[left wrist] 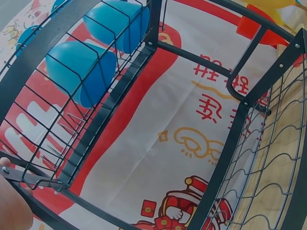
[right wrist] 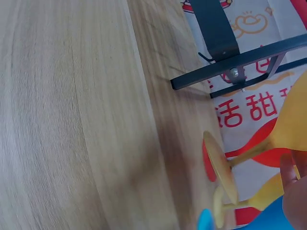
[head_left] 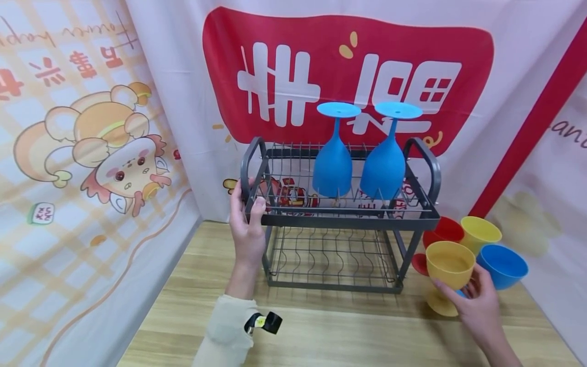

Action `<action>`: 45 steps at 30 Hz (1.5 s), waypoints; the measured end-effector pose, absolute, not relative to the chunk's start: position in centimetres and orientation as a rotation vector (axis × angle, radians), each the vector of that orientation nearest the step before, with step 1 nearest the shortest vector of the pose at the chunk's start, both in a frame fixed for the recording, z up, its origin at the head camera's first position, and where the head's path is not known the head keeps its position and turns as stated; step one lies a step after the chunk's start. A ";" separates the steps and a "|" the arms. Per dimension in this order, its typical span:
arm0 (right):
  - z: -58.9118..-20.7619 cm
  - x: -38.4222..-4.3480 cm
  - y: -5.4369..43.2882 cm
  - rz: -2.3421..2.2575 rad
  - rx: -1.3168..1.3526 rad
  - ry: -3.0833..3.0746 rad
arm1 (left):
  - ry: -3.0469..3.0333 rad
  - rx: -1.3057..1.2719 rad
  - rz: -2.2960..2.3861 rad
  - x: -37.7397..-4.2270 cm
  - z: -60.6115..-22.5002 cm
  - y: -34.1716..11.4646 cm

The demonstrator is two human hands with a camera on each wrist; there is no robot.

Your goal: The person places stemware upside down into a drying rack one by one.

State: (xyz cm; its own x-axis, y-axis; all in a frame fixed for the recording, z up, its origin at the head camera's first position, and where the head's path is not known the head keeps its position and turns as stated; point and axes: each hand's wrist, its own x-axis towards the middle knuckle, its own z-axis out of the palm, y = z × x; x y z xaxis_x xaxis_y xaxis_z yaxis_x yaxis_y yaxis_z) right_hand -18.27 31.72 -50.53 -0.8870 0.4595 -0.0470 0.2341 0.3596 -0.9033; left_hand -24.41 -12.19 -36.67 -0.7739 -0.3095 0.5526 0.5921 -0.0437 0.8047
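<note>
My left hand (head_left: 247,237) grips the upper left corner of a dark grey two-tier dish rack (head_left: 344,222), thumb in front of the frame. In the left wrist view only part of that hand (left wrist: 14,206) shows at the edge. Two blue goblets (head_left: 332,171) (head_left: 384,171) stand upside down on the rack's upper tier, feet upward. To the right of the rack, my right hand (head_left: 481,303) holds an orange-yellow goblet (head_left: 450,265) low on its bowl, mouth up. Whether its foot (right wrist: 221,165) touches the table cannot be told.
Behind the held goblet stand a red goblet (head_left: 442,229), a lighter yellow goblet (head_left: 480,229) and a blue goblet (head_left: 503,266), all mouth up. The rack's lower wire tier (head_left: 330,257) sits over the wooden table (head_left: 321,331). Printed cloth (head_left: 174,61) hangs around the back and sides.
</note>
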 end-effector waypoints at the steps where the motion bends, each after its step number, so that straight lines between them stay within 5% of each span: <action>1: -50.4 -18.1 31.7 1.519 -0.609 -2.414 | -1.625 -0.286 -1.883 -24.3 -36.7 -12.2; 10: -48.8 -16.3 30.2 1.221 -0.394 -2.475 | -1.540 -0.192 -1.930 -23.0 -37.6 -12.7; 19: -46.6 -15.6 27.8 0.868 0.116 -2.405 | -1.421 -0.136 -1.832 -21.6 -41.6 -12.1; 29: -44.3 -15.9 24.0 0.648 0.421 -2.395 | -1.895 -0.452 -1.876 -20.0 -46.1 -9.6; 45: -43.8 -16.5 18.6 0.473 0.625 -2.395 | -2.256 -0.763 -1.946 -18.8 -45.4 -6.8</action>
State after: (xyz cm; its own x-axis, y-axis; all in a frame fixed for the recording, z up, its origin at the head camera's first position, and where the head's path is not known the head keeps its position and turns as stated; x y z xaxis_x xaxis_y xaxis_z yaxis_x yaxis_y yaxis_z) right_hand -16.45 18.55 -43.79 -0.7015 -0.3179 0.6379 -0.5365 0.8247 -0.1790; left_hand -18.80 -6.83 -45.39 -0.8749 0.3218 0.3620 0.4054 0.0774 0.9109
